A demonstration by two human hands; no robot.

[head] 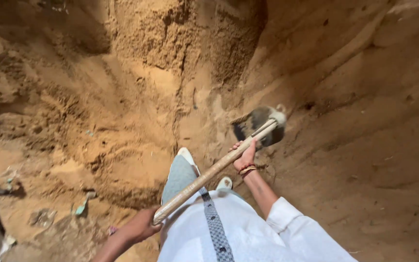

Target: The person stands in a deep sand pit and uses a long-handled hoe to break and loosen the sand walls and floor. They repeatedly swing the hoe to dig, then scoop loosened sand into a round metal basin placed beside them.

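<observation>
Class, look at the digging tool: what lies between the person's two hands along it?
In the head view, only bare wooden handle runs between the left hand at its end and the right hand near the metal blade.

Steep sandy walls (364,97) hem both sides (right closest); open room lies over the sand floor (122,160) ahead.

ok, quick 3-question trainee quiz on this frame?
1. True or false: both hands grip the hoe handle.
2. Which hand is nearer the blade? A) left hand B) right hand
3. Fill in: the blade is against a wall of sandy ____.

Key: 1 true; 2 B; 3 soil.
</observation>
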